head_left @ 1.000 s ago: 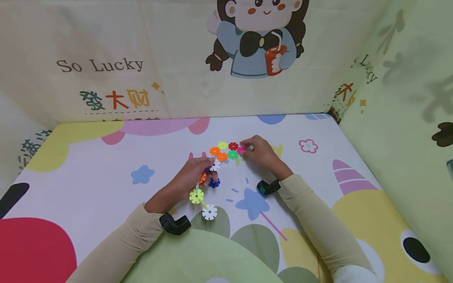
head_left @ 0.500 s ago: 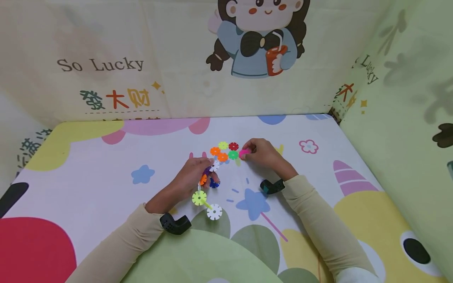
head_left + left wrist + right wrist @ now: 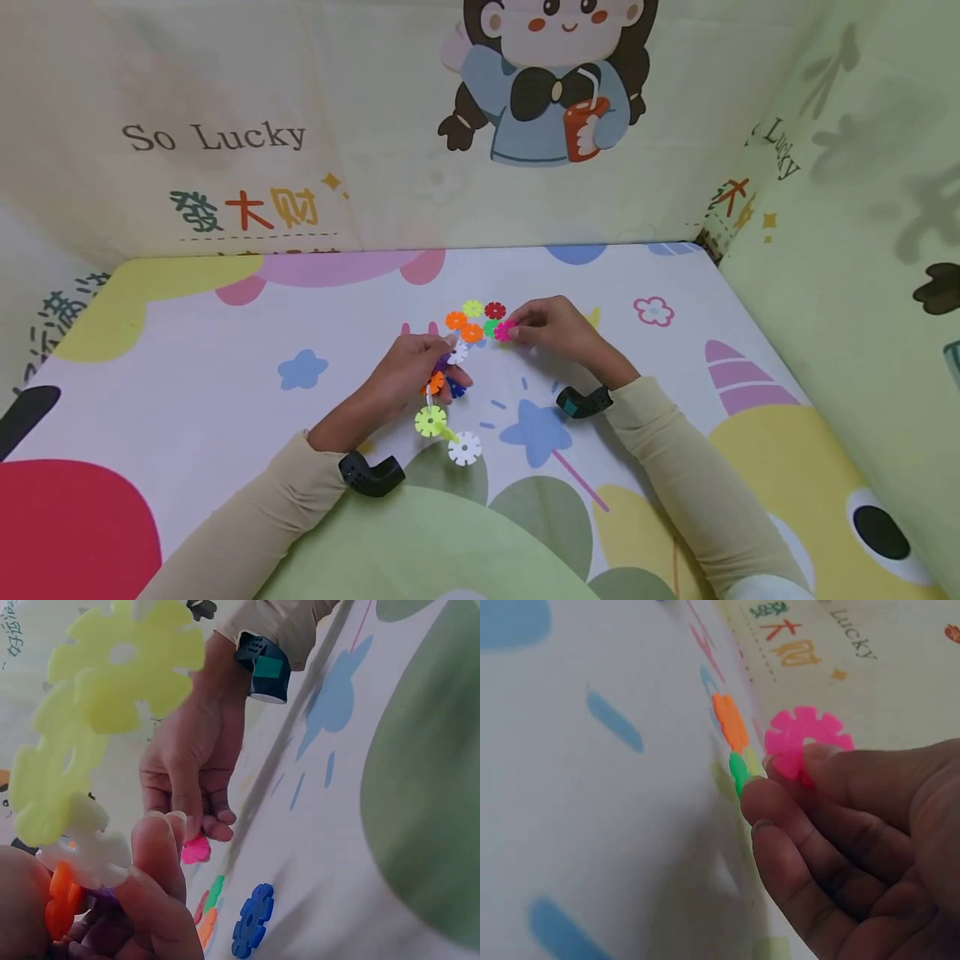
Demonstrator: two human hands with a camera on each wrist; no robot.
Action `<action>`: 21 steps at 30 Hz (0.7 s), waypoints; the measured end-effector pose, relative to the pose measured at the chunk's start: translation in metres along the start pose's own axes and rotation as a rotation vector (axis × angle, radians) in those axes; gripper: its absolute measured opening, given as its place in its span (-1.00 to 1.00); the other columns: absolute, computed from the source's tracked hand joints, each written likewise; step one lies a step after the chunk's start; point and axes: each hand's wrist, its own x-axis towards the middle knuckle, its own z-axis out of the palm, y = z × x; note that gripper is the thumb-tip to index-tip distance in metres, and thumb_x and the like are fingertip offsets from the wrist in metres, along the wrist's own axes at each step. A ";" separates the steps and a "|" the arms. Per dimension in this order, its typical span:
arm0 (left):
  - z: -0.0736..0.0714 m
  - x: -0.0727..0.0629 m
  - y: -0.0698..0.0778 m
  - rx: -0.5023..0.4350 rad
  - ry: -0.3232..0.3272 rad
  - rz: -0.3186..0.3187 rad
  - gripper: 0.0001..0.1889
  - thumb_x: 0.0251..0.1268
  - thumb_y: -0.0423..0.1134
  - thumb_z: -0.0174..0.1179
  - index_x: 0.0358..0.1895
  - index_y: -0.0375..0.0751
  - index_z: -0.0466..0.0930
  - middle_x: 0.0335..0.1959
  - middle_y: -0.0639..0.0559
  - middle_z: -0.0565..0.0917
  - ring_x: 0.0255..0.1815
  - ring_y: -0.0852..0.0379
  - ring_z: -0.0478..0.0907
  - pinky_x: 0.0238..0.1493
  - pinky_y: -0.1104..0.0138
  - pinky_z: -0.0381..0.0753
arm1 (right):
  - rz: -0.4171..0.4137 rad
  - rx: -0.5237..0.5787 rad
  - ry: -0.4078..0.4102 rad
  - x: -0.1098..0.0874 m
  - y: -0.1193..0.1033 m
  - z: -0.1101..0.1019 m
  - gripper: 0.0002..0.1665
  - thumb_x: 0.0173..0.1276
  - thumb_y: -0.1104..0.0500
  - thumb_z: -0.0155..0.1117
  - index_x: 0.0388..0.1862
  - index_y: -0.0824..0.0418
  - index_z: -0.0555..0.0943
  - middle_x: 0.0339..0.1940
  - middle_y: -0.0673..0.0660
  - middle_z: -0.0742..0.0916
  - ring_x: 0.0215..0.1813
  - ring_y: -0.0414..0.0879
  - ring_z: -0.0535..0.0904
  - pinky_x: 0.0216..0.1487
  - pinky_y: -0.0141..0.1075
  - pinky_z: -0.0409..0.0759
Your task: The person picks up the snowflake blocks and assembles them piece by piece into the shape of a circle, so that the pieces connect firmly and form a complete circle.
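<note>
My right hand [image 3: 558, 329] pinches a pink snowflake disc [image 3: 802, 735] between thumb and fingers, lifted just above the table. In the head view it partly covers a green disc [image 3: 490, 328]. My left hand [image 3: 397, 375] grips a chain of interlocked snowflake discs. From its fingers hang a yellow disc [image 3: 431, 422] and a white disc [image 3: 465, 448]; an orange disc [image 3: 64, 900] and a purple one, mostly hidden, sit at the fingers. A blue disc [image 3: 253, 921] shows beyond the left fingers; I cannot tell whether it touches the chain.
Several loose discs lie close together past the hands: a yellow one [image 3: 472, 308], a red one [image 3: 495, 310] and two orange ones, the nearer orange disc [image 3: 472, 332] beside the green. The printed tablecloth [image 3: 225, 400] meets a fabric wall [image 3: 375, 192] behind.
The right hand has picked up the pink disc from the right of the group and brought it slightly left and nearer. The left hand's chain has swung a little to the right.
</note>
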 end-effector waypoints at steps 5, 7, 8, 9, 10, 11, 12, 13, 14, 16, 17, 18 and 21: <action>-0.001 -0.001 0.001 0.026 0.029 -0.018 -0.62 0.51 -0.03 0.03 -0.05 -0.33 0.60 -0.36 -0.16 0.73 -0.72 0.10 0.51 -0.53 0.42 0.53 | -0.032 0.037 -0.045 -0.003 -0.008 0.006 -0.87 0.33 0.31 0.31 -0.16 0.28 0.69 -0.36 0.07 0.76 -0.27 -0.08 0.70 -0.08 -0.24 0.61; -0.001 -0.001 0.002 0.036 0.034 -0.023 -0.62 0.51 -0.04 0.03 -0.04 -0.32 0.61 -0.37 -0.16 0.73 -0.73 0.11 0.48 -0.54 0.43 0.51 | -0.054 0.038 -0.061 -0.004 -0.011 0.009 -0.88 0.33 0.32 0.31 -0.17 0.28 0.68 -0.36 0.07 0.76 -0.27 -0.08 0.70 -0.06 -0.26 0.61; -0.001 -0.001 0.003 0.036 0.035 -0.026 -0.62 0.51 -0.04 0.02 -0.04 -0.33 0.61 -0.37 -0.16 0.73 -0.73 0.11 0.48 -0.55 0.44 0.51 | -0.067 0.038 -0.067 -0.005 -0.011 0.010 -0.89 0.32 0.32 0.31 -0.18 0.29 0.69 -0.36 0.07 0.76 -0.28 -0.08 0.70 -0.06 -0.26 0.61; -0.001 -0.001 0.003 0.036 0.035 -0.027 -0.62 0.51 -0.04 0.02 -0.04 -0.32 0.61 -0.38 -0.16 0.73 -0.73 0.11 0.48 -0.56 0.44 0.50 | -0.082 0.038 -0.072 -0.006 -0.013 0.010 -0.89 0.32 0.32 0.32 -0.19 0.29 0.69 -0.35 0.07 0.76 -0.28 -0.08 0.69 -0.07 -0.27 0.61; -0.001 -0.001 0.003 0.034 0.035 -0.027 -0.62 0.51 -0.04 0.02 -0.04 -0.33 0.61 -0.38 -0.17 0.73 -0.73 0.11 0.47 -0.56 0.44 0.49 | -0.097 0.040 -0.078 -0.006 -0.014 0.011 -0.90 0.32 0.32 0.33 -0.20 0.29 0.70 -0.35 0.07 0.76 -0.28 -0.08 0.68 -0.08 -0.28 0.62; 0.000 -0.001 0.003 0.031 0.034 -0.028 -0.62 0.51 -0.04 0.02 -0.05 -0.33 0.61 -0.38 -0.17 0.73 -0.74 0.11 0.47 -0.57 0.44 0.49 | -0.110 0.044 -0.082 -0.007 -0.015 0.012 -0.90 0.31 0.32 0.34 -0.20 0.29 0.71 -0.35 0.07 0.75 -0.30 -0.07 0.67 -0.11 -0.28 0.62; -0.001 -0.001 0.003 0.029 0.033 -0.026 -0.62 0.52 -0.04 0.01 -0.05 -0.33 0.61 -0.38 -0.18 0.73 -0.74 0.11 0.47 -0.57 0.44 0.49 | -0.123 0.048 -0.085 -0.008 -0.016 0.012 -0.90 0.30 0.31 0.35 -0.21 0.29 0.72 -0.35 0.06 0.75 -0.32 -0.06 0.66 -0.15 -0.29 0.63; -0.001 -0.001 0.002 0.026 0.033 -0.026 -0.62 0.52 -0.04 0.01 -0.05 -0.33 0.61 -0.38 -0.18 0.73 -0.74 0.11 0.47 -0.57 0.44 0.49 | -0.136 0.053 -0.085 -0.009 -0.017 0.013 -0.90 0.29 0.31 0.36 -0.22 0.28 0.73 -0.36 0.06 0.75 -0.34 -0.05 0.65 -0.20 -0.28 0.63; 0.000 -0.001 0.002 0.023 0.033 -0.027 -0.62 0.52 -0.05 0.01 -0.05 -0.33 0.61 -0.38 -0.18 0.73 -0.75 0.11 0.46 -0.57 0.44 0.49 | -0.149 0.056 -0.086 -0.010 -0.019 0.014 -0.90 0.29 0.31 0.37 -0.23 0.28 0.73 -0.36 0.06 0.75 -0.37 -0.04 0.64 -0.23 -0.28 0.62; 0.000 -0.001 0.002 0.021 0.032 -0.027 -0.63 0.52 -0.05 0.01 -0.04 -0.33 0.60 -0.38 -0.19 0.73 -0.75 0.11 0.46 -0.57 0.44 0.50 | -0.161 0.061 -0.084 -0.011 -0.022 0.015 -0.90 0.28 0.29 0.38 -0.23 0.27 0.74 -0.37 0.04 0.75 -0.42 -0.04 0.62 -0.30 -0.27 0.61; 0.000 -0.001 0.003 0.022 0.033 -0.027 -0.63 0.52 -0.06 0.01 -0.04 -0.33 0.60 -0.38 -0.19 0.73 -0.75 0.11 0.46 -0.57 0.43 0.50 | -0.161 0.061 -0.080 -0.012 -0.023 0.016 -0.89 0.28 0.29 0.39 -0.23 0.26 0.75 -0.38 0.03 0.75 -0.44 -0.05 0.62 -0.33 -0.27 0.61; 0.000 -0.001 0.002 0.024 0.033 -0.027 -0.63 0.52 -0.06 0.01 -0.04 -0.33 0.60 -0.38 -0.18 0.73 -0.75 0.11 0.46 -0.57 0.43 0.50 | -0.161 0.060 -0.076 -0.013 -0.024 0.016 -0.89 0.27 0.28 0.39 -0.23 0.25 0.75 -0.38 0.01 0.75 -0.46 -0.05 0.62 -0.34 -0.27 0.60; 0.001 -0.001 0.002 0.033 0.034 -0.027 -0.63 0.52 -0.05 0.01 -0.05 -0.33 0.60 -0.39 -0.18 0.73 -0.75 0.11 0.47 -0.56 0.43 0.51 | -0.155 0.065 -0.066 -0.015 -0.027 0.019 -0.88 0.26 0.27 0.40 -0.22 0.25 0.75 -0.38 0.00 0.76 -0.49 -0.04 0.62 -0.36 -0.26 0.60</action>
